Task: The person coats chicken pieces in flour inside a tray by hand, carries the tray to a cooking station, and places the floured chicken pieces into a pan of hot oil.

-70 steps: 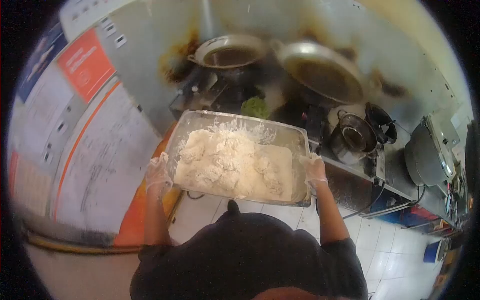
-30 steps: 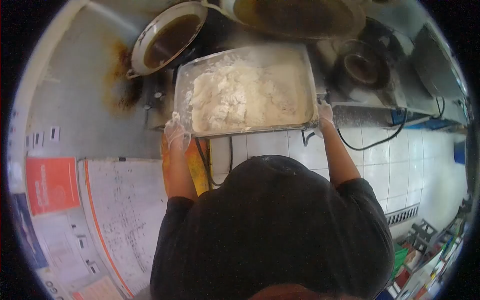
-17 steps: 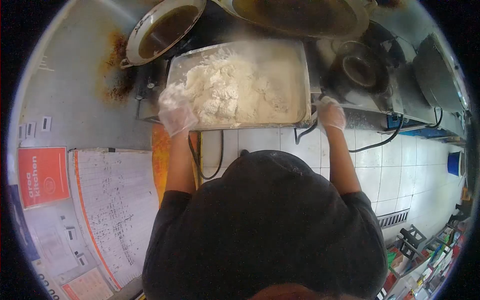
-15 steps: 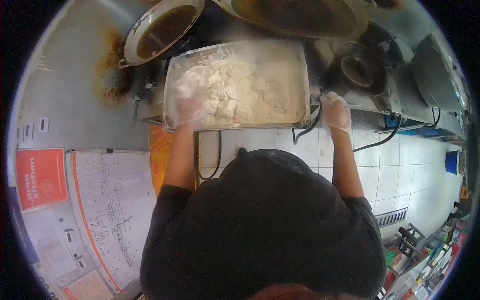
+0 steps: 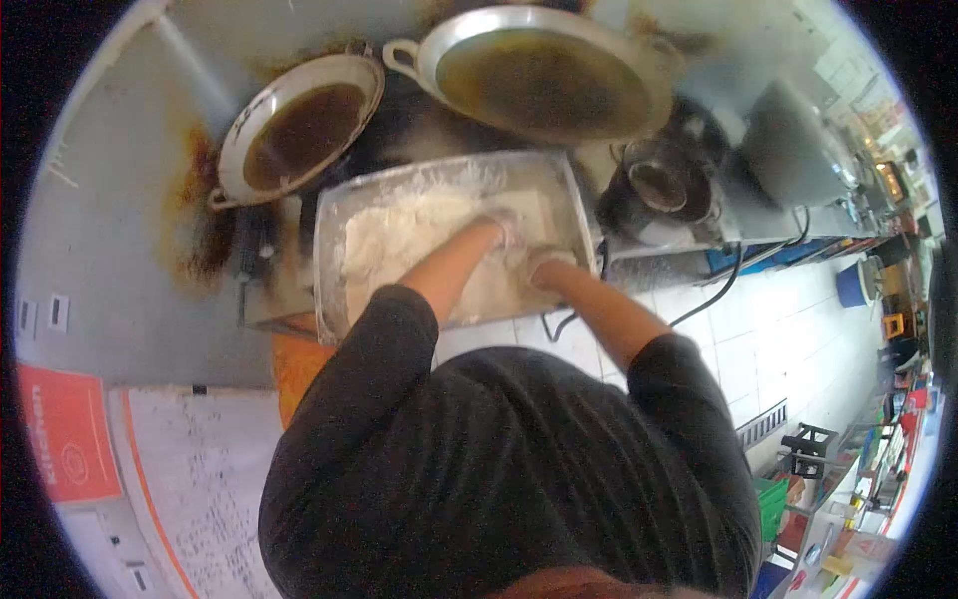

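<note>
Stained wall (image 5: 130, 190) — left hand (image 5: 507, 228), right hand (image 5: 548, 264) in powder (image 5: 394, 238) inside tray (image 5: 323, 250) — grips unclear.

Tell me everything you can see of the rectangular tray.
The tray looks like dull metal: oblong, with raised walls and a thin rim, one long side toward the person. Pale, flour-like powder covers much of its floor, uneven and lumpy, and whitens the far wall. The left hand and right hand both reach into it, right of its middle. It lies on the person's side of two wide pans. Its underside is hidden.
</note>
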### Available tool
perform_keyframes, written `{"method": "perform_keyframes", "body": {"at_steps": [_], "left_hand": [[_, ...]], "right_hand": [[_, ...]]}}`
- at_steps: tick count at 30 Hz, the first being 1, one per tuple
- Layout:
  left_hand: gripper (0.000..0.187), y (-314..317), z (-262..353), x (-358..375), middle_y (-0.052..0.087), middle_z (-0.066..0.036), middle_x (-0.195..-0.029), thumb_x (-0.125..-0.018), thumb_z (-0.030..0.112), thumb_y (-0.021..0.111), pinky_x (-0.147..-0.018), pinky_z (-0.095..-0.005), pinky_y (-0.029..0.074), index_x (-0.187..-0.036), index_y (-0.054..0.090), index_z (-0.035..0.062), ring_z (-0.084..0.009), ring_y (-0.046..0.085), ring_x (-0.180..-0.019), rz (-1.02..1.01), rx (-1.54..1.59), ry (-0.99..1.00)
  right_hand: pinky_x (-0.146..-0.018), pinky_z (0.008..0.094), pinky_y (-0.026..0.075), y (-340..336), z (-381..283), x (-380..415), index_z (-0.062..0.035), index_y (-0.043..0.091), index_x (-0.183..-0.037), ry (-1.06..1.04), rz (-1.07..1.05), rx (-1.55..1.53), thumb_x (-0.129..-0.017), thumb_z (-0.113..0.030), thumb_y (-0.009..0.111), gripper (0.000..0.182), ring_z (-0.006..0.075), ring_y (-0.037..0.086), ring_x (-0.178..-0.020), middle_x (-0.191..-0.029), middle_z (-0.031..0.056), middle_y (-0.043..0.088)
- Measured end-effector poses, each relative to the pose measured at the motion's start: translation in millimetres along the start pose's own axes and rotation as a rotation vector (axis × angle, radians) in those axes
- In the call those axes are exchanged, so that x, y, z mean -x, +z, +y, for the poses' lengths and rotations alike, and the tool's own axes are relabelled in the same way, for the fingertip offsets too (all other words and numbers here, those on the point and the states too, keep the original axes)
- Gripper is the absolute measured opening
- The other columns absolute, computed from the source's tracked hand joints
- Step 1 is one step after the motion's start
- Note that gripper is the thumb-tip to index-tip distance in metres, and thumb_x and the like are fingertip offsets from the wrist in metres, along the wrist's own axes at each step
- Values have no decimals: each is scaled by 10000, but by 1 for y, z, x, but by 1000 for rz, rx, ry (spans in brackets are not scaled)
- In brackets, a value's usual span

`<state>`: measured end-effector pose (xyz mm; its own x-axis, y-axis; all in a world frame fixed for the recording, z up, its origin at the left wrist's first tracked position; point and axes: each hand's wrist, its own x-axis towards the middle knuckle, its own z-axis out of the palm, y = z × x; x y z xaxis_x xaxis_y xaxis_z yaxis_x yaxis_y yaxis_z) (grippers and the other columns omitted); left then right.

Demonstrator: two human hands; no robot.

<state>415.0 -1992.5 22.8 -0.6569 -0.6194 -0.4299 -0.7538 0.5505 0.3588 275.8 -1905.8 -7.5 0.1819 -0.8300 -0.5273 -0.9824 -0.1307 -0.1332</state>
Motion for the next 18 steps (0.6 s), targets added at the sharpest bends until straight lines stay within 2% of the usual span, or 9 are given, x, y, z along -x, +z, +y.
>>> {"method": "perform_keyframes", "body": {"at_steps": [3,5,7,9,11,13,14,17,18], "left_hand": [[526,28,-42,-44,649,-198,-1154,-792,436,678,-836,-460,501,-1150,660,51,-322,635,-972,48,-134,62],[540,36,-60,-53,644,-179,-1179,-774,445,694,-831,-443,523,-1164,666,72,-312,639,-995,81,-103,48],[395,28,-58,-33,690,-141,-1029,-831,384,668,-769,-440,498,-1068,702,70,-263,629,-883,-92,304,-136],[324,39,-78,-45,700,-67,-918,-851,359,659,-674,-408,499,-987,715,71,-210,623,-764,-253,770,-93],[219,63,-118,-73,699,-31,-846,-851,274,675,-603,-372,491,-944,708,78,-171,616,-674,-353,968,-85],[199,12,-83,-22,701,-28,-854,-852,254,680,-605,-355,494,-948,710,82,-158,622,-685,-256,667,-25],[190,-19,-60,10,701,-27,-858,-853,245,682,-606,-346,496,-950,710,84,-151,625,-691,-207,516,-8],[214,11,-127,-14,701,-45,-890,-835,246,697,-625,-356,503,-967,703,77,-158,637,-753,-194,1003,58],[205,-4,-116,4,699,-57,-891,-838,228,688,-630,-357,504,-966,695,68,-160,636,-763,-155,629,196]], "right_hand": [[-878,478,494,4,4,-19,-57,697,-1091,84,70,12,-838,-332,575,393,309,633,-1068,-1167,175,655],[-849,440,499,10,20,-40,-39,695,-1050,-22,49,99,-793,-312,623,381,315,642,-1009,-1097,188,670],[-821,402,505,34,32,-48,-22,694,-1009,-133,-7,160,-749,-293,672,376,321,652,-950,-1027,201,685],[-835,401,499,24,47,-51,-14,676,-1048,-115,-10,19,-762,-311,671,412,324,647,-974,-1052,213,674],[-863,398,489,-2,49,-39,2,640,-1126,-70,38,-228,-789,-349,670,488,330,637,-1023,-1102,235,653],[-890,417,509,-50,16,25,-24,679,-1061,-189,282,-173,-820,-422,613,470,349,645,-1032,-1104,206,668],[-890,417,509,-69,4,53,-24,679,-1061,-192,273,-176,-820,-422,613,470,349,645,-1032,-1104,206,668],[-841,421,513,-86,-5,86,-13,673,-1061,13,365,-220,-804,-286,658,375,359,650,-998,-1066,214,670],[-841,424,519,-82,-1,80,-14,678,-1036,99,380,-186,-817,-240,631,318,365,651,-990,-1058,217,670]]}}
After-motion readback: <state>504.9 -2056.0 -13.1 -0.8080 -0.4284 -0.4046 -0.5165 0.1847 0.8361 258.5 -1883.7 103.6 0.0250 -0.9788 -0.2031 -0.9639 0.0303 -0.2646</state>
